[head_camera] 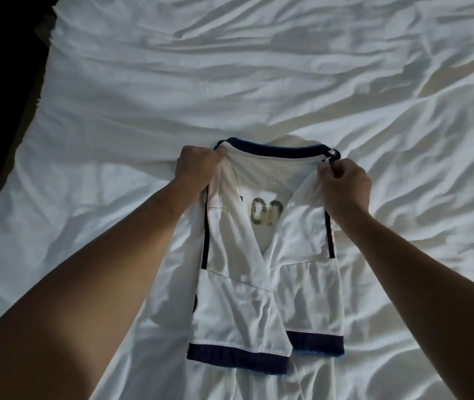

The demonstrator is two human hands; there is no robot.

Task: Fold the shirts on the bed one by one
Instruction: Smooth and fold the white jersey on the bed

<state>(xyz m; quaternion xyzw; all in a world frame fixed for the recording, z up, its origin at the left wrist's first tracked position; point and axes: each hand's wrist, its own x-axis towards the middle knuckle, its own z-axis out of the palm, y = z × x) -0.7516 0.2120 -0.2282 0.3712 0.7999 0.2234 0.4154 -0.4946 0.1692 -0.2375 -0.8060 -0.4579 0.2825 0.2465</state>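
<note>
White jersey (261,284) with navy trim lies flat on the wrinkled bed sheet (258,67), centre of view, its body running toward the person and off the bottom edge. What look like both sleeves are folded inward and cross over the middle, navy cuff bands (238,357) at the near end, a worn number print (266,213) showing in the gap. Left hand (196,166) grips the top left corner beside the navy neck trim (273,151), fingers curled into the fabric. Right hand (345,183) pinches the top right corner between thumb and fingertips, other fingers curled. Step in hand is probably the top-to-bottom fold. Risks: fabric looks thin and slick, so lifting the top edge could let the crossed sleeves slide open, as nothing pins them. The grips differ, full grip vs pinch, so uneven pull would skew the fold, and the pinch could slip off the trim. The sheet underneath is loose, so it may drag along or put creases in the shirt. Low light and white on white make edges hard to line up. Containers: none in view; the bed alone bears the shirt.
</note>
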